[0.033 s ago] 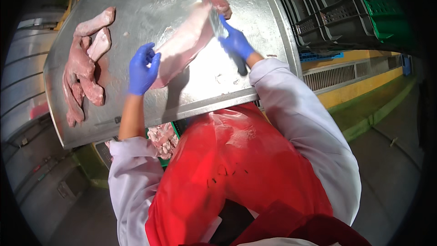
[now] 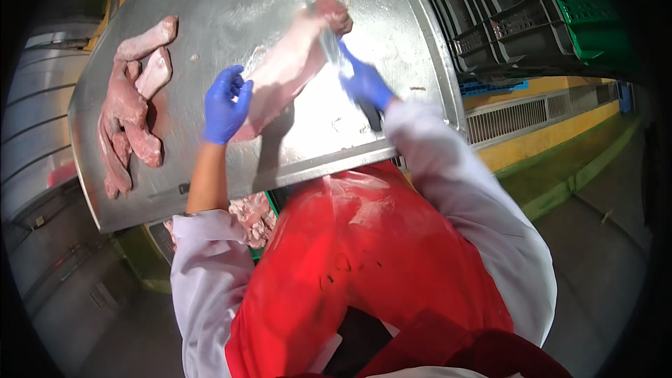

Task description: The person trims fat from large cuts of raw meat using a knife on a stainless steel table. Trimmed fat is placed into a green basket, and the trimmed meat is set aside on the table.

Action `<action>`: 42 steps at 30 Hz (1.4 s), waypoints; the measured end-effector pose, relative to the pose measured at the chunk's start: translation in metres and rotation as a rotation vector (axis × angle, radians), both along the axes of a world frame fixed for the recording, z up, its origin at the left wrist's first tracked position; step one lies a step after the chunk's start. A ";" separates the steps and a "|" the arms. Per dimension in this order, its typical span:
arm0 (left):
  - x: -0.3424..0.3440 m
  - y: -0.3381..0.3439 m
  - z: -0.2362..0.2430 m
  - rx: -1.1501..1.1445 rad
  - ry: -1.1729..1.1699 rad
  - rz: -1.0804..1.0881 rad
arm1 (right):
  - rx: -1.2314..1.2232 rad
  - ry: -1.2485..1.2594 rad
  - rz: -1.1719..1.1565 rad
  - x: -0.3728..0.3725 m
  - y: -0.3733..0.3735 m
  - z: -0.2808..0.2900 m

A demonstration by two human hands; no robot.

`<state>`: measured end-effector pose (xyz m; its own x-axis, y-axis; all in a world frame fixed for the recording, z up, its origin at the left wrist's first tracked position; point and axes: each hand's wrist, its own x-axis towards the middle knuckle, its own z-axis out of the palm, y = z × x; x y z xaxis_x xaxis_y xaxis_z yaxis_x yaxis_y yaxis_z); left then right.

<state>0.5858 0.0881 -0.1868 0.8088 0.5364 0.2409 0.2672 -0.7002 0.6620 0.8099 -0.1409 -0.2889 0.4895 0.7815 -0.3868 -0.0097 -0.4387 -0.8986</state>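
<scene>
A long pale pink piece of meat [image 2: 292, 70] lies slantwise across the metal table [image 2: 231, 14], its darker, rounded end pointing away from me. In a blue glove, my right hand [image 2: 367, 84] is closed around a knife [image 2: 334, 51]; the blade, smeared by motion, lies against the meat's right side near the far end. The dark handle shows below the hand. My left hand [image 2: 227, 105], also in a blue glove, is beside the meat's near left edge. Its fingers are loosely bent, with the thumb apart, and nothing shows between them.
Several cut meat pieces [image 2: 129, 115] lie in a pile at the table's left. Below the front edge, a green crate holds meat scraps [image 2: 253, 220]. Black crates [image 2: 490, 21] and a green crate [image 2: 584, 17] stand beyond the right edge. A red apron [image 2: 364, 252] covers my front.
The knife and my right hand have shifted slightly toward me and to the right. The meat's far end has moved a little. My left hand has moved slightly right.
</scene>
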 end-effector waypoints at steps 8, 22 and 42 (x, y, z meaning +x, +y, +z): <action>0.139 -0.050 -0.046 0.235 0.077 0.011 | 0.185 0.194 -0.151 0.008 -0.148 0.018; 0.163 0.028 -0.124 -0.126 0.346 0.135 | 0.197 -0.069 0.043 0.045 0.087 -0.017; 0.149 0.006 -0.026 -0.415 0.176 0.184 | -0.002 -0.065 0.376 0.004 0.043 0.009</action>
<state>0.7350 0.0936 -0.2124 0.7009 0.6960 -0.1557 0.4948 -0.3173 0.8090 0.8140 -0.0975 -0.2797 0.1921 0.9106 -0.3658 0.2093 -0.4022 -0.8913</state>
